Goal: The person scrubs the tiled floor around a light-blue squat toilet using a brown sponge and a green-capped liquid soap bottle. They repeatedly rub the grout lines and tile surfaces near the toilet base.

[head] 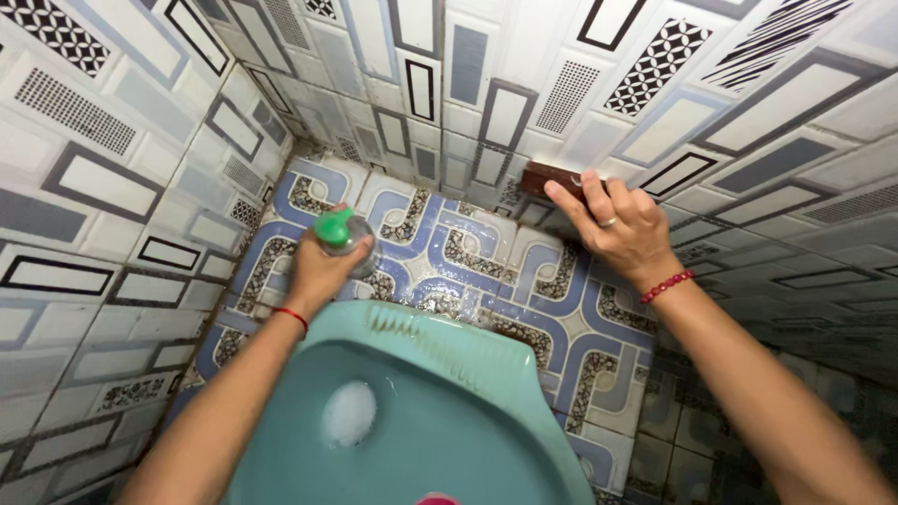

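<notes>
My left hand (323, 268) grips a clear plastic bottle with a green cap (334, 227), held upright over the patterned floor tiles just beyond the rim of a teal squat toilet pan (449, 351). My right hand (617, 224), with a ring and a red bead bracelet, presses a dark brown scrubbing brush (552, 178) against the base of the tiled wall where it meets the floor. The brush is partly hidden under my fingers.
The teal pan fills the lower middle, with white foam (349, 411) in its bowl. Blue and white patterned floor tiles (486, 252) look wet. Tiled walls close in on the left, back and right. A pink object (438, 499) shows at the bottom edge.
</notes>
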